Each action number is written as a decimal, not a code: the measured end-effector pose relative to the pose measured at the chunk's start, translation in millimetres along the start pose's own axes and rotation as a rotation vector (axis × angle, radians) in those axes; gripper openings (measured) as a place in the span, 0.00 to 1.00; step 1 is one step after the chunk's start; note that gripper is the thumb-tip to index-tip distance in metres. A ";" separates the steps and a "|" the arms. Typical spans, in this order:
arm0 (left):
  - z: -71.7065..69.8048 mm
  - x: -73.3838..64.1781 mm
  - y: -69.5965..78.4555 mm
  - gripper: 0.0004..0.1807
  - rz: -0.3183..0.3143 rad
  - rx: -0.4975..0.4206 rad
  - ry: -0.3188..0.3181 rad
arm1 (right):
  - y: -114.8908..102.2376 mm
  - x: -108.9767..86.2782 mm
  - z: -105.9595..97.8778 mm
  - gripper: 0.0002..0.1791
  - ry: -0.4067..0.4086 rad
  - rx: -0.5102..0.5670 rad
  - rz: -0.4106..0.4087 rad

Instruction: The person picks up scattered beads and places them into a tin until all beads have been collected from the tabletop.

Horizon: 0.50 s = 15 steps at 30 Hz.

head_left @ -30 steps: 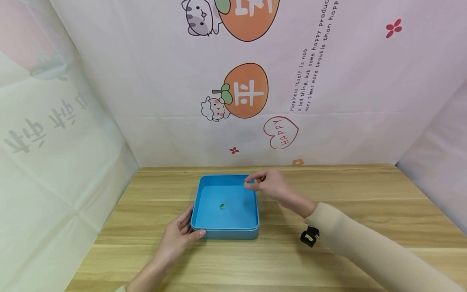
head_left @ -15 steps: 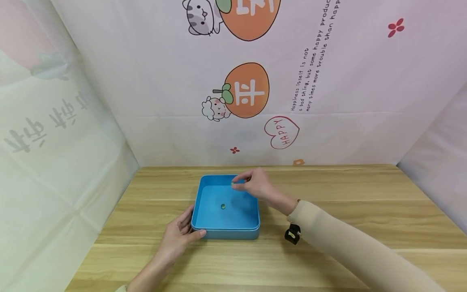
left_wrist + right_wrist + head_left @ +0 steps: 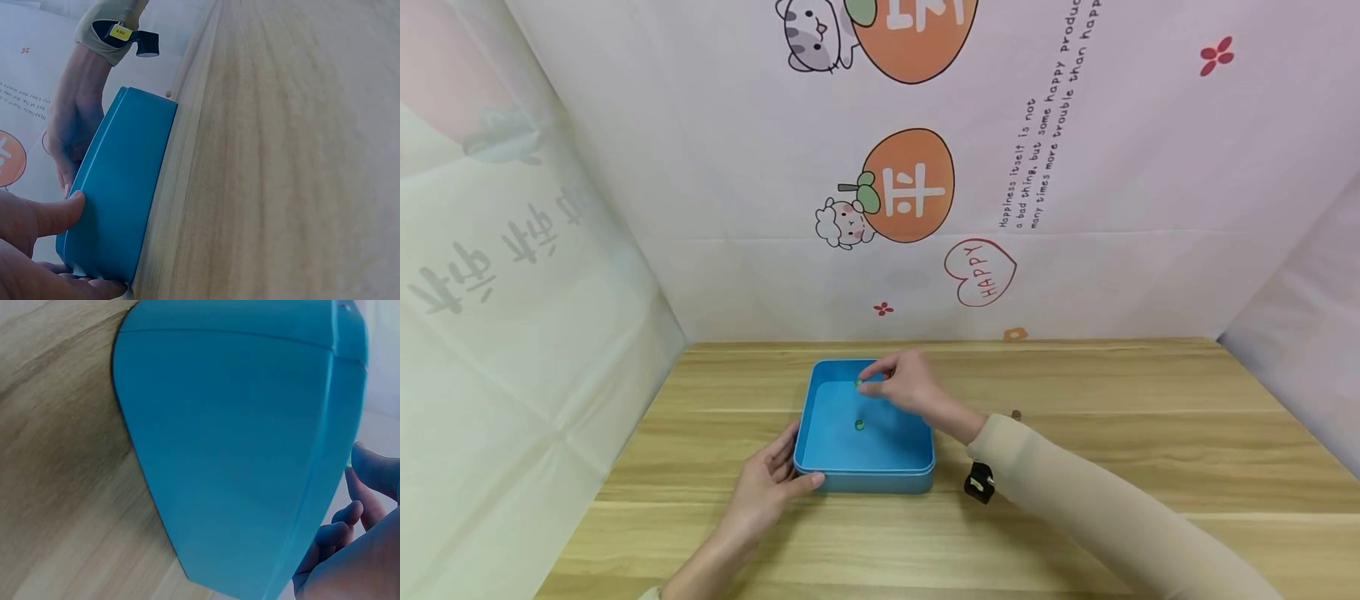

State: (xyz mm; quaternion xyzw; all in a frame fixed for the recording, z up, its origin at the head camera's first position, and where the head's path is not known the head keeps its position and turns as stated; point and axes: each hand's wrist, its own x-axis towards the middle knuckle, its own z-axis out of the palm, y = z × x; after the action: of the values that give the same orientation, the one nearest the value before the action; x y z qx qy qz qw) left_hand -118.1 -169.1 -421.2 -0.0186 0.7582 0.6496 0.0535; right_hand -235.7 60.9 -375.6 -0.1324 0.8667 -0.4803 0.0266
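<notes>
A square blue open box (image 3: pixel 880 450) stands on the wooden table. Near the middle of its floor lies a small glass marble (image 3: pixel 859 425) with green and yellow in it. My right hand (image 3: pixel 910 385) is over the back part of the box and pinches a second greenish marble (image 3: pixel 859 382) between thumb and forefinger. The left hand (image 3: pixel 763 483) grips the box's front left corner, thumb on the front wall and fingers along the left side. In the right wrist view, the box wall (image 3: pixel 225 444) hides most of the inside, with the right hand (image 3: pixel 356 550) beyond it.
A small round brown object (image 3: pixel 1017 414) lies on the table (image 3: pixel 1120 433) right of the box, near the right sleeve. Printed white cloth (image 3: pixel 737 167) hangs behind the table and along both sides. A black camera mount (image 3: pixel 980 483) hangs from the right wrist.
My right hand has moved left over the box with the pinched marble. The brown object has come out from behind the right arm. The left hand and box have stayed in place.
</notes>
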 end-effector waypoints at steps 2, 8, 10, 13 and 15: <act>0.5 -0.3 0.1 0.50 0.000 -0.002 0.000 | -0.3 0.5 1.8 0.05 -0.001 -0.006 -0.012; 0.8 -0.2 -0.1 0.49 0.000 0.003 -0.001 | 2.3 2.0 6.2 0.05 -0.005 -0.024 -0.034; 0.7 -0.2 -0.1 0.49 -0.002 0.004 0.000 | 3.9 2.8 8.0 0.05 -0.004 -0.032 -0.044; 0.7 -0.1 -0.1 0.49 -0.004 0.002 0.000 | 5.1 3.5 10.2 0.05 -0.002 -0.040 -0.045; 0.6 0.0 -0.3 0.49 -0.004 0.000 0.000 | 5.5 3.7 11.3 0.05 -0.001 -0.042 -0.041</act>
State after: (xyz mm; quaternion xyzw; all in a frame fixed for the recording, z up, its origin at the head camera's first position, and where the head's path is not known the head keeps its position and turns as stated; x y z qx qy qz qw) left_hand -118.0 -168.6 -421.6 -0.0200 0.7583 0.6493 0.0548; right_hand -238.5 53.3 -386.0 -0.1509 0.8737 -0.4623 0.0141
